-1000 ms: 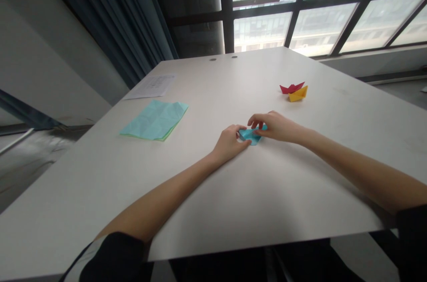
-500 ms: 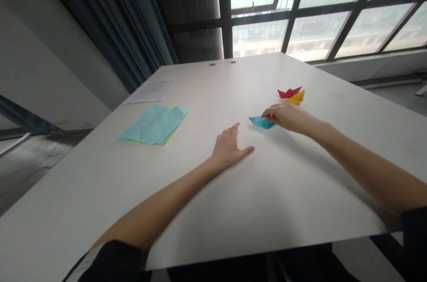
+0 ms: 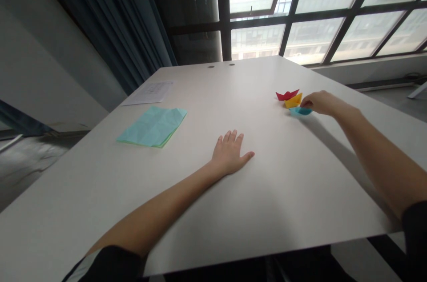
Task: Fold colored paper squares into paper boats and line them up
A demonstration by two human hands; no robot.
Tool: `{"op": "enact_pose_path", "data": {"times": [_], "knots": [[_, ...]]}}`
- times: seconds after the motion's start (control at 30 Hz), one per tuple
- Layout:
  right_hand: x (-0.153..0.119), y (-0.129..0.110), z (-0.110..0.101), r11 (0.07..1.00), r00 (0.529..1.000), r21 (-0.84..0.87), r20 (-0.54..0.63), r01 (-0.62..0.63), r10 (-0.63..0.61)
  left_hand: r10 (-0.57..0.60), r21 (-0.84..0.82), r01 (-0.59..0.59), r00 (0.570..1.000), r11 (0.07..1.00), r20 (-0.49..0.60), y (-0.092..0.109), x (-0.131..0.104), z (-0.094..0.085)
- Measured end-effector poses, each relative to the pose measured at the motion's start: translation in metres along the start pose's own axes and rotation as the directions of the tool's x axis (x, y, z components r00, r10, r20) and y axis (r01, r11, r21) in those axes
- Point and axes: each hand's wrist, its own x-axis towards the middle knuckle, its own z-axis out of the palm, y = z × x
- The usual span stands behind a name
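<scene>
Between the fingers of my right hand (image 3: 318,103) is a blue folded paper boat (image 3: 299,111), partly covered by those fingers. It is right in front of a yellow paper boat (image 3: 293,101); whether the two touch I cannot tell. Just behind the yellow one sits a red paper boat (image 3: 287,95). My left hand (image 3: 229,154) lies palm down with its fingers spread on the white table (image 3: 216,211), holding nothing.
A stack of creased light-blue and green paper sheets (image 3: 153,126) rests on the table's left side. Behind it lies a white printed sheet (image 3: 150,93). A dark curtain (image 3: 110,19) and windows stand beyond the far edge.
My right hand has carried the blue paper boat right and away from me, up to the yellow one. My left hand has settled flat, its fingers more spread.
</scene>
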Motion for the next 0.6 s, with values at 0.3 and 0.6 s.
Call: {"op": "enact_pose_path", "data": {"times": [0.3,0.6], "knots": [[0.001,0.003,0.010,0.999,1.000,-0.037,-0.010,-0.026,0.025,0.001,0.005,-0.001,1.000,1.000,-0.010,0.001,-0.001,0.001],[-0.003,-0.002,0.003,0.995,0.996,-0.073,-0.069,-0.062,0.057,-0.007,0.006,0.007,1.000,1.000,0.001,0.002,-0.001,-0.002]]}}
